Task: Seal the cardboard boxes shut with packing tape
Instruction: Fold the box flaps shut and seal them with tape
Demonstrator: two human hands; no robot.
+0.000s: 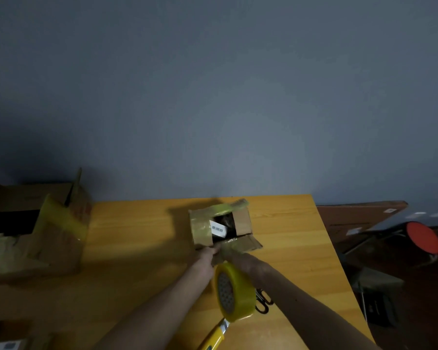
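Head view: small cardboard box [200, 227] mid-table [137, 248], top flaps part open, near flap folded out toward the person. Left hand [205, 255] has its fingers out straight, touching the box's near edge. Right hand [235, 255] is on the near flap, grip too dark to tell. Yellow tape roll [235, 291] sits between the forearms, scissors [263, 303] just beside it. Bigger taped box [36, 236] at far left.

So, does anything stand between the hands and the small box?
Nothing visible. The left hand and right hand both reach the small box at its near flap; the tape roll stands nearer the camera, between the forearms.
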